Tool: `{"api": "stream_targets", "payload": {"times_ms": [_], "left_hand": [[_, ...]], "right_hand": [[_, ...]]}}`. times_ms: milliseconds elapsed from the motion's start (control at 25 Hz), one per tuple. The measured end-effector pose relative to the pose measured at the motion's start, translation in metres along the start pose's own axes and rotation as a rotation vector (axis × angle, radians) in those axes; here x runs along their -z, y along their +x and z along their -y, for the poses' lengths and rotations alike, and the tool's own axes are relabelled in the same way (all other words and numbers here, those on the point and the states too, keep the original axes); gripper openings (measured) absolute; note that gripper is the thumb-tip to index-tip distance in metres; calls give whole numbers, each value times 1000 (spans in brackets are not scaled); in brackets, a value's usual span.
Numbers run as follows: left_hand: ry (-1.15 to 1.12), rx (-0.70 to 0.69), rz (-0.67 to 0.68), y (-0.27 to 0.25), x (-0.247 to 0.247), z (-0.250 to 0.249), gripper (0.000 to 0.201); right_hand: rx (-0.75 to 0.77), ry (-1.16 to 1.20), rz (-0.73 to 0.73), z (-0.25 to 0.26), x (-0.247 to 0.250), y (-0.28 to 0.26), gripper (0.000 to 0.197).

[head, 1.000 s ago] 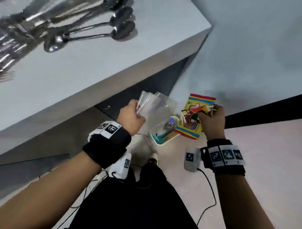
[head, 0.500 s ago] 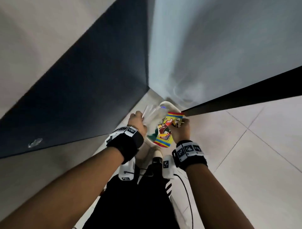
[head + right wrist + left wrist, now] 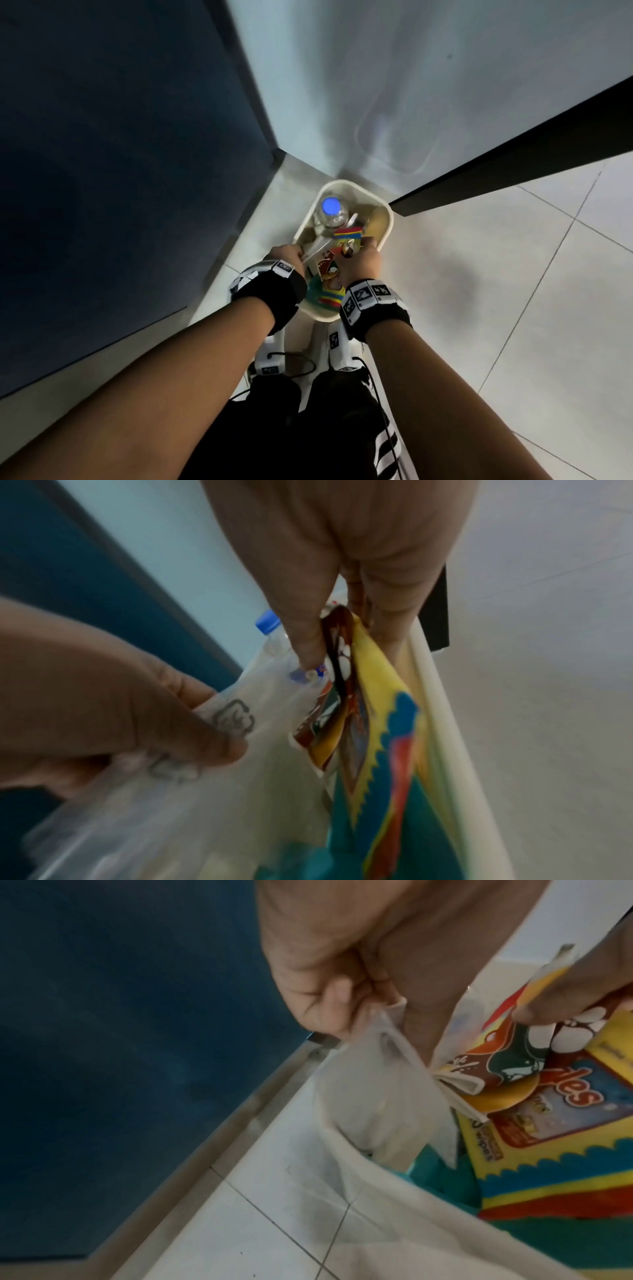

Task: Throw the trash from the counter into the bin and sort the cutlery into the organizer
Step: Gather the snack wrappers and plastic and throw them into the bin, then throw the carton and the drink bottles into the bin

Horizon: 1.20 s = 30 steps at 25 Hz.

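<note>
A white bin [image 3: 386, 210] stands on the floor in the corner. My left hand [image 3: 286, 255] pinches a clear plastic bag [image 3: 373, 1104] at its top, and the bag hangs into the bin's near left side. My right hand [image 3: 359, 262] grips a colourful snack wrapper [image 3: 334, 274], yellow with red and blue bands, over the bin's opening. The wrapper [image 3: 373, 731] hangs just inside the bin's rim [image 3: 441, 702]. A clear bottle with a blue cap [image 3: 330, 206] stands in the bin's far end. The counter and cutlery are out of view.
A dark blue cabinet front [image 3: 120, 171] rises on the left, a pale wall [image 3: 411, 85] behind the bin, and a black panel [image 3: 531, 150] to the right. White floor tiles [image 3: 513, 308] spread to the right. My legs and shoes [image 3: 308, 411] are below the bin.
I have bent down from the counter toward the bin. Both hands have lowered the plastic bag and the wrapper into the bin's opening. The counter with the spoons has left the view.
</note>
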<state>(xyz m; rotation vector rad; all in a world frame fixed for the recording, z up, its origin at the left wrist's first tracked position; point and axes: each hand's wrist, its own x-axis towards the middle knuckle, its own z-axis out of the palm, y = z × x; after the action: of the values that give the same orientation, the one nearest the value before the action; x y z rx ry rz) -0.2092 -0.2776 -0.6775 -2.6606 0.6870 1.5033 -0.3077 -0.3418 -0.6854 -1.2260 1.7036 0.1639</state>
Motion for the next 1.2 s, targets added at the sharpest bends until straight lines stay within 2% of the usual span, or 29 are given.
{"api": "stream_targets", "payload": {"times_ms": [120,240,360,480,560,720,800,880,1000,1200], "left_hand": [[-94,-36,72,4,-7,-1,51],[-129,-34,13,-29,9,-5,62],[-244,-89,-98,-88,38,-13,51],[-396,-77,-105,-145,73,-23,38],[-517,-123,-106,-189,100,-27,32],[-671,-217,-154,-286,168,-33,32],[-735,-244,-189,-343,207,-34,40],[-737,-282,-271,-395,243,-26,38],[-719,-307,-471,-476,286,9,20],[-950,-212,-759,-584,338,86,12]], "right_hand": [[39,-39,57,1,3,-1,63],[64,-35,17,7,23,-23,53],[129,-60,17,22,57,-66,39],[204,-64,47,51,93,-119,31],[278,-62,41,77,118,-162,28],[515,-122,50,133,161,-255,24],[637,-171,94,164,176,-305,25],[784,-201,145,193,190,-354,24],[1035,-218,246,230,203,-426,23],[1346,-324,513,284,183,-547,25]]}}
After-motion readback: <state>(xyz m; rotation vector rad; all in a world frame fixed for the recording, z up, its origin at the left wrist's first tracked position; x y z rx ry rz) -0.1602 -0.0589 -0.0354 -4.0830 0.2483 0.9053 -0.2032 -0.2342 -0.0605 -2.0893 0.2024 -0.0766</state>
